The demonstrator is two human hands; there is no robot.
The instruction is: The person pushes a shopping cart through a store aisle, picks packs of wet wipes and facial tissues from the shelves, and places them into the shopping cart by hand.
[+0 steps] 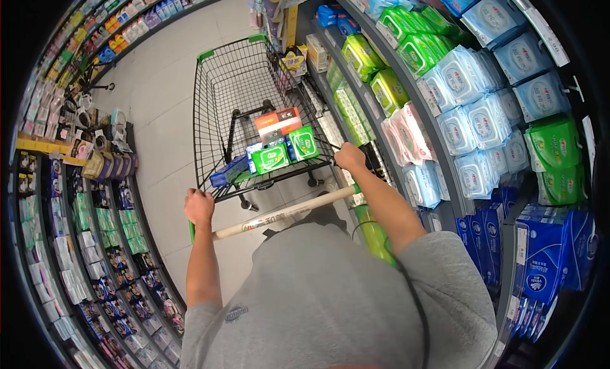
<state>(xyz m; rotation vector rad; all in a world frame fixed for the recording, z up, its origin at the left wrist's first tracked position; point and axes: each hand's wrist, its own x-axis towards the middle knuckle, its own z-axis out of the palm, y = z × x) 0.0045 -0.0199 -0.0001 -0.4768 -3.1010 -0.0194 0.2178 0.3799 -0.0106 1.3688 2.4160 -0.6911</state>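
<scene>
Left hand (pixel 199 207): left of centre, fingers curled over the rim of the shopping cart (pixel 232 77)
Right hand (pixel 350 157): just right of centre, seemingly grasping the opposite rim; fingertips hidden
Cart: upper centre, green wipes packs (pixel 270 159) lying inside
Handlebar (pixel 286 212): between the forearms, ungripped
Steering: even pressure seems best, given the wet-wipes shelves (pixel 488 122) close at right

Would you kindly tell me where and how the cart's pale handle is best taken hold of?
Probably near both ends of the handle, from above and from the wearer's side. It is a slim, straight bar running crosswise, set apart from the wire basket, so there seems to be room to wrap around it.
</scene>
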